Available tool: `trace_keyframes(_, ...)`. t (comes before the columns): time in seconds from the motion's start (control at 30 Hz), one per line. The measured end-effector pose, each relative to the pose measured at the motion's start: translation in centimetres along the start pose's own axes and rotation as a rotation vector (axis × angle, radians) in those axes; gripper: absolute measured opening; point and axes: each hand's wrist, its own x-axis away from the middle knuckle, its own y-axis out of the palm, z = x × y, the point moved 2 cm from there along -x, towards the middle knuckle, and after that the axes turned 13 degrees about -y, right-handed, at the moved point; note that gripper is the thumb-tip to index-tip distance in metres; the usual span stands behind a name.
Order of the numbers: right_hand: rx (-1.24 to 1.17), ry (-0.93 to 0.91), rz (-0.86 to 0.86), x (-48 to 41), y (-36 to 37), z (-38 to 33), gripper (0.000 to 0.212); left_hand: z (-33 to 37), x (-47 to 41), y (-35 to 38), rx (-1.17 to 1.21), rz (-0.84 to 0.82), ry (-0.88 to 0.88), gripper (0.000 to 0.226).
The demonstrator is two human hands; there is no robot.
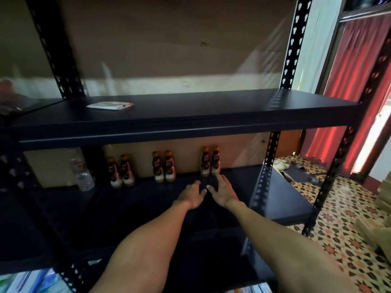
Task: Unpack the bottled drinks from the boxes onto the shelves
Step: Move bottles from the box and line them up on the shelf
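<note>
Bare hands under upper shelf, bottles beyond.

Red curtain, patterned floor, slippers

— How were the arms?
— Both bare and stretched forward, nearly parallel.
— And the hands?
— The left hand and right hand were palm down, close together, fingers loosely spread.

Single head-worn wide-angle view, forward and down into the lower shelf, apparently close (edges blurred).
</note>
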Motion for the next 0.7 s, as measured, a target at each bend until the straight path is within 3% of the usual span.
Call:
trace_keyframes(0.1,0.095,0.004,-0.048,2.9,2.1,0.6,0.073,-2.0,2.5,3.0,-0.099,0.011,0.044,0.06)
trace_keyframes(0.23,0.283,-0.221,0.032,9.1,5.9,1.5,0.06,-5.9,6.0,8.5,-0.233,0.277,0.243,0.058)
trace_keyframes(0.33,0.408,-0.319,-0.01,14.3,9.0,3.0,0.061,-9.3,9.4,13.2,-0.371,0.36,0.35,0.061)
trace_keyframes(0.53,0.336,-0.271,-0.111,22.8,14.1,6.3,0.064,-15.1,14.5,20.0,-0.375,0.209,0.256,0.059)
trace_keyframes(0.7,0.266,-0.148,-0.214,30.0,17.3,8.4,0.063,-17.9,17.3,24.4,-0.272,-0.059,0.173,0.05)
